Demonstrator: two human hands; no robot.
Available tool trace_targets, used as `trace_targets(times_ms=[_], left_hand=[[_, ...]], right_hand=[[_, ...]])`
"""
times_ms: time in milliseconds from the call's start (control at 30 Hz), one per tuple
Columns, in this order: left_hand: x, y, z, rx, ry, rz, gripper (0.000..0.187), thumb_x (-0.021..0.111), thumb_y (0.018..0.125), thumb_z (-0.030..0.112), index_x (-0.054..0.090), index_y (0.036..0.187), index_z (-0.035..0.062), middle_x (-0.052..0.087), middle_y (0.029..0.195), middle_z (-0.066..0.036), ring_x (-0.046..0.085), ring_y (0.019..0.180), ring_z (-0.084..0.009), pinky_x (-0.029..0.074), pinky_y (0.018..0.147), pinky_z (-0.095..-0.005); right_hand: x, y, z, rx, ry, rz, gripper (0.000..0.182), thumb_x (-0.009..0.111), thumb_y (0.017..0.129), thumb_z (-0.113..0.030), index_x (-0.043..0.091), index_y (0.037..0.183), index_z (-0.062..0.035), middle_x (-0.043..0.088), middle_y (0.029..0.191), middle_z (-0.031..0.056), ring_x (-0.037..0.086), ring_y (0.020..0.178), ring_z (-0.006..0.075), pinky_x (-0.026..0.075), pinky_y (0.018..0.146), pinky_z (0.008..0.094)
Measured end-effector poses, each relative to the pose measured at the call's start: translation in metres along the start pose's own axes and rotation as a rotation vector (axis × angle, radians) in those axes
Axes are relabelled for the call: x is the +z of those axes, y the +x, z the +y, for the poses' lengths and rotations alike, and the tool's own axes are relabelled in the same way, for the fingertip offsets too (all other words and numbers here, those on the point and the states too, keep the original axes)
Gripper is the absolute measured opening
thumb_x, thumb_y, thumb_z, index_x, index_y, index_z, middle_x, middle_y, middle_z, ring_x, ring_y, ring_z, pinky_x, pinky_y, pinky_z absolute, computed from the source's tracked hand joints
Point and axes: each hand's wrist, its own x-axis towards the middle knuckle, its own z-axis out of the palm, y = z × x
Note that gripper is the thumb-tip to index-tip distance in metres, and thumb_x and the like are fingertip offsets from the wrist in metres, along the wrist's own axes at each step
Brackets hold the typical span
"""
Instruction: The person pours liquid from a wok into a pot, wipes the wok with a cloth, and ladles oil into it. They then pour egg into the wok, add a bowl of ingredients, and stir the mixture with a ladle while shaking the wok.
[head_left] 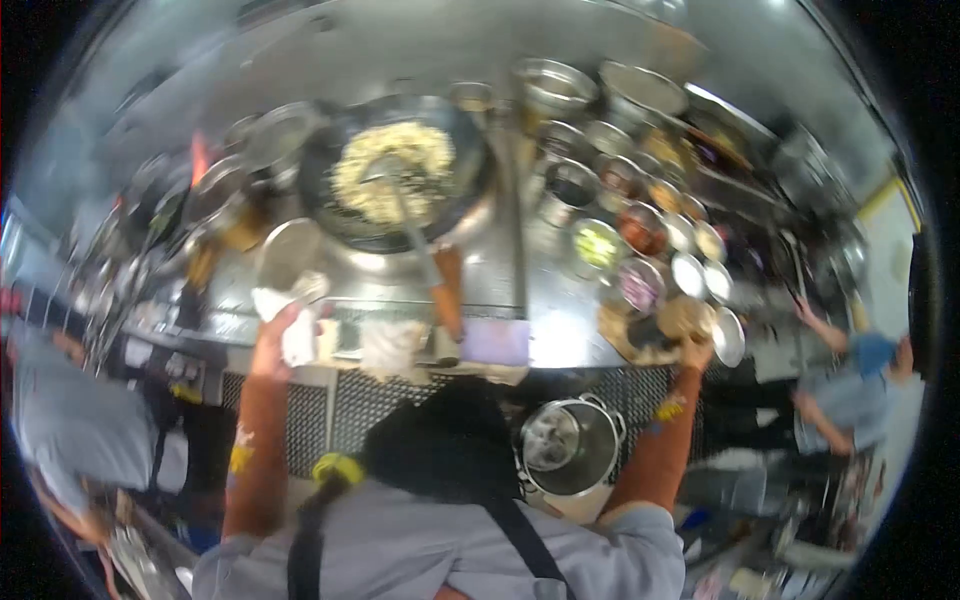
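My left hand (275, 345) is closed on a white cloth (298, 337), just below a pale round pan (290, 252) at the counter's front. Whether the cloth also grips the pan is blurred. A dark wok (325, 215) to the right holds pale yellow, grainy food (425, 145). A ladle (408, 215) rests in it, its wooden handle (447, 285) leaning toward the front edge, touched by neither hand. My right hand (697, 350) is closed on the near rim of a light brown bowl (687, 315) at the counter's right front.
Bowls of chopped green (597, 245), red (641, 228) and purple (640, 284) food crowd the right side. Folded cloths (392, 345) line the front edge. Below stands a large metal pot (600, 455). A flame (199, 158) burns at left. Co-workers stand left (80, 400) and right (850, 400).
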Motion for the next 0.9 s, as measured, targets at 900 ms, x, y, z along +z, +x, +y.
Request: trace_targets(times_ms=[900], left_hand=[[-0.054, 0.124, -0.041, -0.175, -0.545, -0.264, 0.048, 0.040, 0.098, 0.047, 0.058, 0.110, 0.0042, 0.067, 0.094, -0.008, 0.066, 0.078, -0.0188, 0.056, 0.068, -0.0330]], right_hand=[[0.243, -0.274, -0.391, -0.767, -0.594, -1.078, 0.060, 0.058, 0.085, -0.012, 0.036, 0.141, -0.0071, 0.060, 0.083, 0.0264, 0.061, 0.073, 0.0420, 0.049, 0.066, 0.0442]])
